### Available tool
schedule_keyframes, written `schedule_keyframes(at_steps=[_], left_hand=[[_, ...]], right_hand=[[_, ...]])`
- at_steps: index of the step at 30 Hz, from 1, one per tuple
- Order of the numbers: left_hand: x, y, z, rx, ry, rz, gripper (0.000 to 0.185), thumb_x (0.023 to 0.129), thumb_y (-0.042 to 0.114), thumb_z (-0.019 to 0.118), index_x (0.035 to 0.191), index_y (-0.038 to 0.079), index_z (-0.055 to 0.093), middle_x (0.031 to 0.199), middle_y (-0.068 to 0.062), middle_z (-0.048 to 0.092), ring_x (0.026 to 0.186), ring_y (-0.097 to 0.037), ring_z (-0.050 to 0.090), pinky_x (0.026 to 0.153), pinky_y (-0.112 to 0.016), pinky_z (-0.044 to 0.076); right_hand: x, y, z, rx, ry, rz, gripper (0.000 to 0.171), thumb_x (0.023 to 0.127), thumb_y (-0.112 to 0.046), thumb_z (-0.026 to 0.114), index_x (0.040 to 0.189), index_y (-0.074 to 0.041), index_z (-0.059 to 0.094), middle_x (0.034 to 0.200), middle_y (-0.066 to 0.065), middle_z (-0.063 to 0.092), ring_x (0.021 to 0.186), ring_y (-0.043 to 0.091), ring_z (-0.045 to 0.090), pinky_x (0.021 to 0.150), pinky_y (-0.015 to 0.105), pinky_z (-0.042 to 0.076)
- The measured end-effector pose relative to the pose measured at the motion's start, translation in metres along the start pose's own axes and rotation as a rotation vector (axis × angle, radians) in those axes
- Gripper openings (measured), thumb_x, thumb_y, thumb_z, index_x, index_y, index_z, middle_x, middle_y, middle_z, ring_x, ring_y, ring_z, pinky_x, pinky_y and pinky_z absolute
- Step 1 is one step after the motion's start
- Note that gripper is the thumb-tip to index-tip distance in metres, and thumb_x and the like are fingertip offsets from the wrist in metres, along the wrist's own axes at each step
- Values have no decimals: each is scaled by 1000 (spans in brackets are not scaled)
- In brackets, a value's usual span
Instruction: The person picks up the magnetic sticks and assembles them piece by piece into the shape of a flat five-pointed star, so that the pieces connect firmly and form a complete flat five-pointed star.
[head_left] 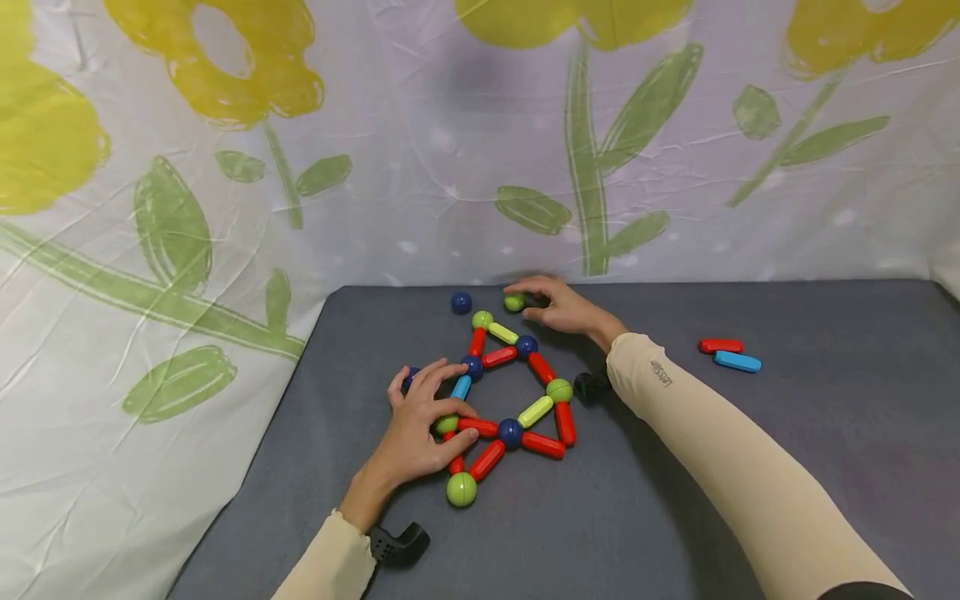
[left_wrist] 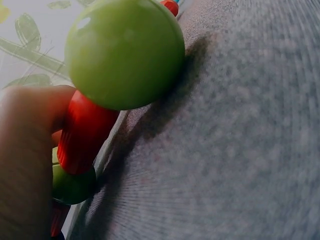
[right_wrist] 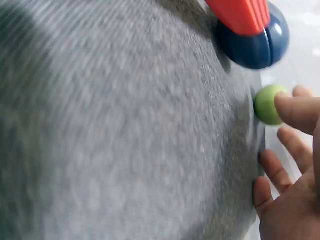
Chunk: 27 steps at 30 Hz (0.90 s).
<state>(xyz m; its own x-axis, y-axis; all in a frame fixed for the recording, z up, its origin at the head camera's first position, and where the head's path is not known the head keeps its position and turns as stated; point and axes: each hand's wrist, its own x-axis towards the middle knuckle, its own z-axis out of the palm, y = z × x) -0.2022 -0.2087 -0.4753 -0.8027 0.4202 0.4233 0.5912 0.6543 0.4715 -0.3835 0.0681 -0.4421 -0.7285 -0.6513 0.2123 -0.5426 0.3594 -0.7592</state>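
Observation:
A flat frame of magnetic building rods and balls lies in the middle of the table. My left hand (head_left: 418, 419) spreads over its left side, thumb and forefinger on either side of a red rod (head_left: 480, 427) beside a partly covered green ball (head_left: 446, 425). Its longer fingers reach to a blue ball (head_left: 472, 367). In the left wrist view, a large green ball (left_wrist: 125, 55) joins a red rod (left_wrist: 85, 132). Behind the frame, my right hand (head_left: 566, 308) pinches a loose green ball (head_left: 513, 302) between forefinger and thumb, remaining fingers spread in the right wrist view.
A loose blue ball (head_left: 461, 302) sits near the table's back edge. Another blue ball (head_left: 410, 380) is partly hidden behind the left hand. A red rod (head_left: 721, 346) and a blue rod (head_left: 738, 361) lie to the right. A flower-printed curtain (head_left: 450, 167) hangs behind the grey table (head_left: 637, 533).

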Motion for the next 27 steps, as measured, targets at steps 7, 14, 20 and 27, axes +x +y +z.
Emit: schedule_keyframes(at_steps=[7, 14, 20, 27], left_hand=[[1, 0, 2, 13, -9, -2, 7, 87, 42, 74, 90, 36, 76, 152, -3, 52, 150, -36, 33, 114, -69, -4], [1, 3, 1, 23, 1, -6, 7, 86, 40, 74, 90, 35, 76, 151, -5, 53, 149, -37, 33, 114, -70, -3], [2, 6, 4, 45, -22, -19, 6, 88, 41, 73, 91, 35, 75, 152, -5, 51, 150, -37, 31, 113, -70, -3], [6, 20, 9, 117, -22, -50, 10, 89, 44, 72, 91, 34, 75, 152, -5, 51, 148, -37, 33, 112, -71, 0]], right_hand=[[-6, 1, 0, -45, 56, 80, 32, 100, -2, 58, 131, -4, 67, 134, 17, 63, 103, 31, 60, 93, 44, 49], [-32, 7, -17, -65, 92, 178, 32, 101, -10, 61, 133, -9, 67, 138, 13, 64, 93, 26, 55, 85, 38, 45], [-70, 13, -34, -101, 123, 206, 33, 100, -15, 65, 132, -7, 66, 133, 15, 65, 108, 29, 63, 92, 44, 49], [-114, 9, -42, -221, 134, 184, 34, 97, -18, 71, 129, -9, 68, 110, 10, 67, 85, 21, 56, 76, 34, 47]])
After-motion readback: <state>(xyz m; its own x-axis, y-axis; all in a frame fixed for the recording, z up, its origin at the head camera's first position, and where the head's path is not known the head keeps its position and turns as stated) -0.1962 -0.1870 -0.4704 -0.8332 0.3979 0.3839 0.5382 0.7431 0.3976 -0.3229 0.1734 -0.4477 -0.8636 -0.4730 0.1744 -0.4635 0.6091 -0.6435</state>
